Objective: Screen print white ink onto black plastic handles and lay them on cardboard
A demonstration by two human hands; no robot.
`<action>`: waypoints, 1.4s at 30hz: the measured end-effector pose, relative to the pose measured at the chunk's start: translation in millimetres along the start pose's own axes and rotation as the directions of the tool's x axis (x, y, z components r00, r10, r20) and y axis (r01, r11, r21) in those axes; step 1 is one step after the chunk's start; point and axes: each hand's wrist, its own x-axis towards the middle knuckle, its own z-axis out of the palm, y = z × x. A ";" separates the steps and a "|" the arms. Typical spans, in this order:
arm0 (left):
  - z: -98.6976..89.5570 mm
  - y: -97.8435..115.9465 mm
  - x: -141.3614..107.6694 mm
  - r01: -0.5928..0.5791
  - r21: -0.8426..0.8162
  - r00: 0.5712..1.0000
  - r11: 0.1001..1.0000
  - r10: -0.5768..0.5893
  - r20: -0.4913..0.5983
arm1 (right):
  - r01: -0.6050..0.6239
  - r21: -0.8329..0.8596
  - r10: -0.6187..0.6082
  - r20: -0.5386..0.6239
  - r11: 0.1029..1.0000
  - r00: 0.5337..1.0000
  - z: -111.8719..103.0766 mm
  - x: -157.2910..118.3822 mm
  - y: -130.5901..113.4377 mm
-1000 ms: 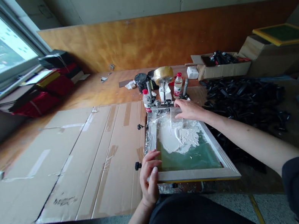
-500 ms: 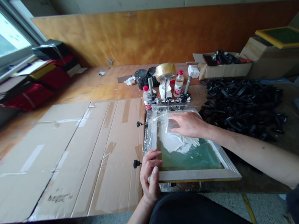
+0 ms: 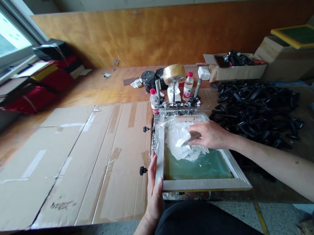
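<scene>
A screen printing frame (image 3: 205, 182) with pale metal sides and a green mesh (image 3: 190, 169) lies in front of me, its near edge slightly raised. Thick white ink (image 3: 179, 142) is spread over the mesh's far half. My right hand (image 3: 210, 135) is closed over the ink, pinching a small, flat scraper-like piece (image 3: 183, 140) coated in white; its exact kind is hidden by the ink and fingers. My left hand (image 3: 154, 189) rests along the frame's near left side, fingers stretched out and thumb against the rim.
Behind the frame stand a metal clamp (image 3: 176, 110), bottles (image 3: 188, 87), a tape roll (image 3: 174, 73) and black tubs (image 3: 149, 81). Flattened cardboard (image 3: 92, 165) covers the left. Black plastic parts (image 3: 259, 111) are heaped right, near an open box (image 3: 236, 73). Black knobs (image 3: 143, 170) jut out left.
My right hand has turned and shifted slightly right and nearer, exposing the white-coated piece. My left hand's fingers have straightened and slid from over the rim to the frame's outer side.
</scene>
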 end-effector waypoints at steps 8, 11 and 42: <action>-19.2 -39.0 -14.3 0.498 0.074 0.866 0.864 -0.500 0.014 | -0.103 -0.037 0.103 -0.023 0.994 0.994 61.7 9.4 14.5; -20.8 -55.9 -10.2 0.486 0.096 0.873 0.869 -0.488 -0.008 | -0.061 -0.055 0.062 0.001 0.997 0.998 77.8 16.1 13.9; -25.9 -33.2 0.0 0.550 0.126 0.828 0.825 -0.559 0.048 | 0.026 -0.054 -0.027 -0.021 0.998 0.999 89.7 7.6 8.1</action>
